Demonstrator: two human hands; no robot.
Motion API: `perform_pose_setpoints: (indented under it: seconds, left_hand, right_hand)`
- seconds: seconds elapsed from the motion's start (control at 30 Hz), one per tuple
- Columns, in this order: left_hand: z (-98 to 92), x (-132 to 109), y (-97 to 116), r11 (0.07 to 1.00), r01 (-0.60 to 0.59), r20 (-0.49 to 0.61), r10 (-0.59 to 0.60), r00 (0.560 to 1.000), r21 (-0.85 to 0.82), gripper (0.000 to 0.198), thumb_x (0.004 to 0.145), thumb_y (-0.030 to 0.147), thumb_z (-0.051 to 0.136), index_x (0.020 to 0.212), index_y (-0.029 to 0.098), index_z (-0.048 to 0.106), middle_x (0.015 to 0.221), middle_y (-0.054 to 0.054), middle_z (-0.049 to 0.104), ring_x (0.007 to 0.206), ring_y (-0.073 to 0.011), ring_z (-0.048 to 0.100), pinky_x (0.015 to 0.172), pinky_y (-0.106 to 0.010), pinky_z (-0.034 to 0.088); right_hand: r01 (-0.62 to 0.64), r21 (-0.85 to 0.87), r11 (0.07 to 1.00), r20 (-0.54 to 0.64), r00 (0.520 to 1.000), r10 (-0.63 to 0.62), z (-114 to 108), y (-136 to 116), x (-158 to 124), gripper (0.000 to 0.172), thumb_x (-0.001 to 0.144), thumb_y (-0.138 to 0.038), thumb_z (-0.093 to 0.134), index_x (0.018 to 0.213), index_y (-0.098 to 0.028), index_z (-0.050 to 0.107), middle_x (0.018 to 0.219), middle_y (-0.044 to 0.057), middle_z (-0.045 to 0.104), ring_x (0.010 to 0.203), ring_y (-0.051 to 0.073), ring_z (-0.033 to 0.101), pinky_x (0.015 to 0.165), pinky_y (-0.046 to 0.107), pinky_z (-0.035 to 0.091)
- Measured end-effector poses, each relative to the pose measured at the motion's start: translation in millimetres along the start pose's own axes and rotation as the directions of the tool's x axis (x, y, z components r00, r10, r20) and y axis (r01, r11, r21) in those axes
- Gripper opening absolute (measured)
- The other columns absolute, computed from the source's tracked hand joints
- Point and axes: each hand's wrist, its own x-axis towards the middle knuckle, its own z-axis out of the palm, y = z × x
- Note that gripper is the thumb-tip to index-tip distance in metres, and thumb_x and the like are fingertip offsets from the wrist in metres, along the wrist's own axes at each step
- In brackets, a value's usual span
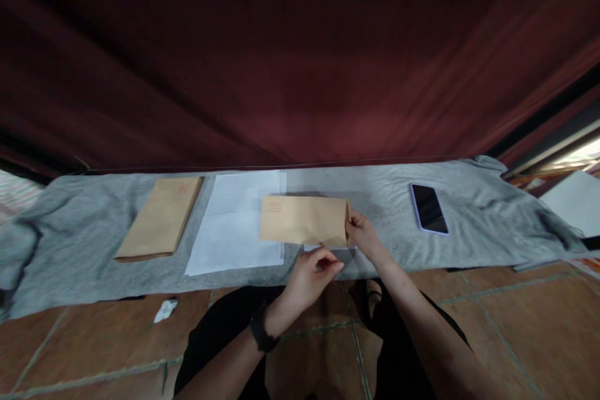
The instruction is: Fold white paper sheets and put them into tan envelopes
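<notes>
A brown paper envelope [304, 219] with small red print at its left end is held level above the cloth. My right hand [360, 232] grips its right end, where the edge looks parted. Just below the envelope's lower edge is my left hand [313, 275], with a dark band on the wrist. Its thumb and fingers curl together in a loose ring, and I see nothing between them. A strip of white paper [347, 247] shows under the envelope, mostly hidden by it.
White paper sheets [234, 225] lie left of the envelope. Farther left is a stack of brown envelopes [162, 215]. On the right, a phone [429, 209] lies on the grey cloth [384, 200]. A dark red curtain [300, 75] hangs behind. Crumpled tissue [165, 310] lies on the tiled floor.
</notes>
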Motion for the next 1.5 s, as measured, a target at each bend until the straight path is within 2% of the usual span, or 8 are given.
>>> perform_pose_setpoints:
  seconds: [0.1,0.2,0.3,0.77,1.03,1.17,1.33,1.5]
  left_hand:
    - [-17.5,11.2,12.6,0.796,-0.315,0.036,0.347,0.937,0.516,0.056,0.080,0.039,0.078,0.132,0.029,0.062,0.145,-0.012,0.056,0.141,-0.0338,0.044,0.119,-0.054,0.027]
    - [-34.7,24.4,11.5,0.555,-0.295,0.076,0.383,0.921,0.778,0.106,0.067,0.041,0.088,0.156,0.028,0.031,0.166,-0.018,0.021,0.153,-0.0400,0.015,0.121,-0.064,0.008]
    - [-44.1,30.4,2.5,0.458,-0.284,0.130,0.339,0.932,0.842,0.122,0.062,0.050,0.088,0.160,0.026,0.019,0.167,-0.020,0.011,0.153,-0.0419,0.009,0.120,-0.066,0.005]
    - [-46.3,29.8,1.9,0.396,-0.265,0.149,0.300,0.942,0.879,0.110,0.068,0.044,0.080,0.159,0.023,0.023,0.150,-0.020,0.043,0.140,-0.0373,0.038,0.121,-0.059,0.010]
    - [-46.8,28.0,1.7,0.361,-0.248,0.116,0.350,0.930,0.899,0.104,0.074,0.041,0.076,0.159,0.020,0.021,0.146,-0.020,0.047,0.140,-0.0365,0.039,0.122,-0.059,0.009]
    - [-45.7,27.4,1.9,0.342,-0.258,0.127,0.362,0.923,0.904,0.101,0.076,0.038,0.075,0.159,0.020,0.021,0.148,-0.021,0.045,0.142,-0.0364,0.037,0.123,-0.058,0.010]
    - [-46.0,25.8,5.4,0.291,-0.295,0.187,0.346,0.919,0.910,0.094,0.075,0.026,0.073,0.157,0.024,0.028,0.145,-0.018,0.048,0.141,-0.0351,0.039,0.123,-0.058,0.010]
    - [-65.7,25.7,6.3,0.287,-0.182,0.065,0.374,0.925,0.940,0.094,0.077,0.026,0.070,0.158,0.021,0.025,0.145,-0.019,0.047,0.138,-0.0367,0.041,0.122,-0.061,0.009]
  right_hand:
    - [-0.054,0.106,0.993,0.018,0.998,0.052,-1.9,-2.3,-3.4,0.026,0.071,-0.042,0.068,0.089,-0.024,0.072,0.074,-0.003,0.071,0.072,0.017,0.064,0.066,0.027,0.049]
    - [-0.099,0.115,0.988,0.031,0.995,0.096,-3.6,-6.7,-6.9,0.024,0.068,-0.042,0.072,0.083,-0.023,0.072,0.071,-0.005,0.070,0.069,0.016,0.061,0.066,0.026,0.048]
    - [-0.124,0.127,0.984,0.066,0.991,0.116,-4.8,-11.1,-9.9,0.025,0.069,-0.042,0.073,0.084,-0.023,0.072,0.072,-0.005,0.071,0.068,0.015,0.061,0.065,0.026,0.047]
    - [-0.069,-0.012,0.998,0.094,0.993,0.070,-8.2,-1.2,-9.0,0.027,0.075,-0.036,0.064,0.098,-0.022,0.070,0.081,0.000,0.073,0.075,0.019,0.065,0.066,0.028,0.049]
    - [0.174,-0.205,0.963,-0.325,0.916,-0.235,-30.2,-23.9,-24.0,0.027,0.083,-0.036,0.059,0.106,-0.024,0.067,0.106,0.008,0.071,0.093,0.022,0.064,0.083,0.035,0.052]
    - [0.017,0.002,1.000,-0.047,0.999,-0.017,-29.2,-27.5,-29.6,0.024,0.083,-0.040,0.058,0.092,-0.024,0.073,0.085,0.003,0.073,0.079,0.021,0.066,0.074,0.034,0.053]
    - [-0.044,-0.038,0.998,0.208,0.977,0.051,-19.6,-12.2,-24.6,0.019,0.076,-0.030,0.057,0.082,-0.025,0.075,0.081,-0.001,0.073,0.082,0.021,0.065,0.081,0.034,0.051]
    - [-0.048,-0.094,0.994,-0.132,0.991,0.036,-34.0,-0.7,-10.0,0.026,0.079,-0.042,0.058,0.093,-0.023,0.069,0.078,0.001,0.069,0.068,0.018,0.061,0.065,0.030,0.049]
